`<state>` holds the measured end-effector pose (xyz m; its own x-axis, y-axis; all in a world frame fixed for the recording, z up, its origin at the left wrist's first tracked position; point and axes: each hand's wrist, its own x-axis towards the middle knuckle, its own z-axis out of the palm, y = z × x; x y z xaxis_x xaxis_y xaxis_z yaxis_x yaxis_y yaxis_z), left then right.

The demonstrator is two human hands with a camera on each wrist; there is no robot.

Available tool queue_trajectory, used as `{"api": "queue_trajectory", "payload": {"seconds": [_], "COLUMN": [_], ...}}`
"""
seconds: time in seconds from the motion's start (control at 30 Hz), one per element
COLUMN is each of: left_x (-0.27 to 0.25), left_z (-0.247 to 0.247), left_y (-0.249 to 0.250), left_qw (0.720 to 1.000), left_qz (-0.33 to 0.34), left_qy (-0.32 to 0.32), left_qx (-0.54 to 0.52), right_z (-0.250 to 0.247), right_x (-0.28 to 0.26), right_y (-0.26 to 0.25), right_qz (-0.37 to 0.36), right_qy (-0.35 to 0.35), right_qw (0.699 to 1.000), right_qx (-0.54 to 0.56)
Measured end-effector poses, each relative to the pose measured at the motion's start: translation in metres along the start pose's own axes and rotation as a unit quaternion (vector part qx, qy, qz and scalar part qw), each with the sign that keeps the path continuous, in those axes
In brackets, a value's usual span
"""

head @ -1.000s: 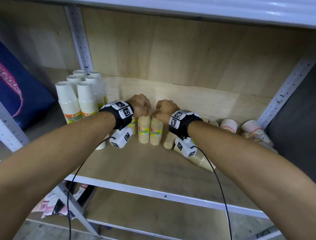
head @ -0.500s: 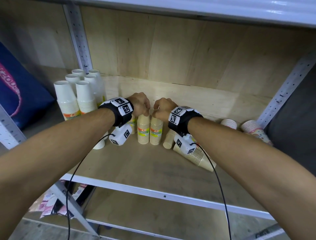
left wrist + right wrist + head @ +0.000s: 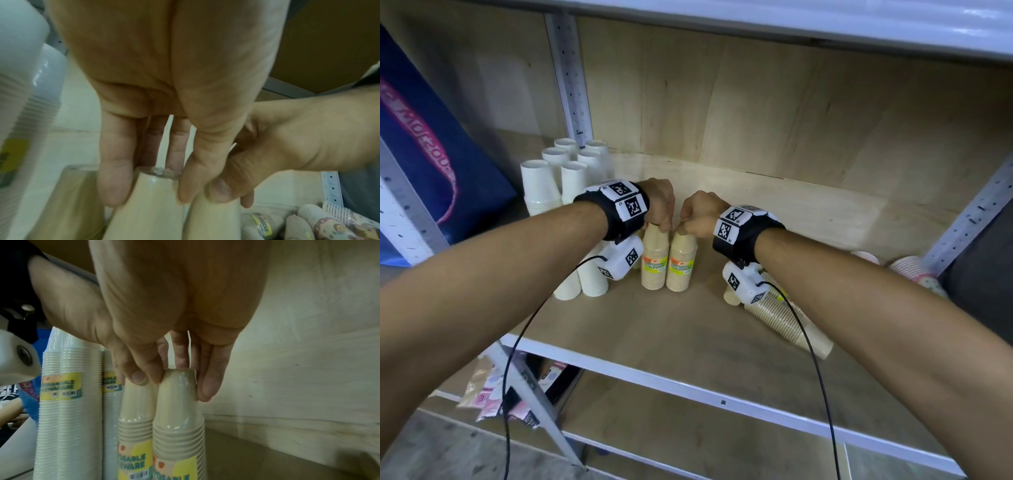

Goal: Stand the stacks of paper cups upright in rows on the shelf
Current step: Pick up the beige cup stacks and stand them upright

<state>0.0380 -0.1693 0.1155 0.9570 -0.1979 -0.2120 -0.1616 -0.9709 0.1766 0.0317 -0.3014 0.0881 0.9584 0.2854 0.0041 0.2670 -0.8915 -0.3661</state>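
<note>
Left hand (image 3: 659,202) pinching the top of one beige cup stack (image 3: 654,258), right hand (image 3: 700,212) gripping its touching neighbour (image 3: 681,262), both upright mid-shelf (image 3: 619,329), white stacks (image 3: 571,174) at the back-left corner, another beige stack (image 3: 787,320) lying toward the right edge, apparently tipped over

Over the last second both hands have moved slightly toward the back of the wooden shelf (image 3: 688,329). The left hand (image 3: 659,202) and right hand (image 3: 700,214) have drawn closer together, knuckles now nearly touching, each gripping the top of one upright beige paper-cup stack (image 3: 654,257), (image 3: 682,261), which stand touching side by side.
</note>
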Motion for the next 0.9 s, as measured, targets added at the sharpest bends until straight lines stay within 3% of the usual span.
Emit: {"api": "queue_trajectory", "payload": {"seconds": [0.47,0.7,0.9], "left_x": [-0.001,0.000,0.005], "left_z": [0.015,0.005,-0.021], "left_y": [-0.023,-0.025,-0.014], "left_qw": [0.996,0.995,0.994], "left_qz": [-0.065,-0.043,0.020], "left_qy": [0.054,0.070,0.099], "left_qx": [0.030,0.052,-0.047], "right_z": [0.015,0.017,-0.008], "right_x": [0.011,0.019,0.009], "right_y": [-0.021,-0.015,0.007], "right_qz": [-0.051,-0.029,-0.002], "right_qy": [0.004,0.036,0.047], "right_qw": [0.998,0.997,0.999], "right_qx": [0.024,0.064,0.026]}}
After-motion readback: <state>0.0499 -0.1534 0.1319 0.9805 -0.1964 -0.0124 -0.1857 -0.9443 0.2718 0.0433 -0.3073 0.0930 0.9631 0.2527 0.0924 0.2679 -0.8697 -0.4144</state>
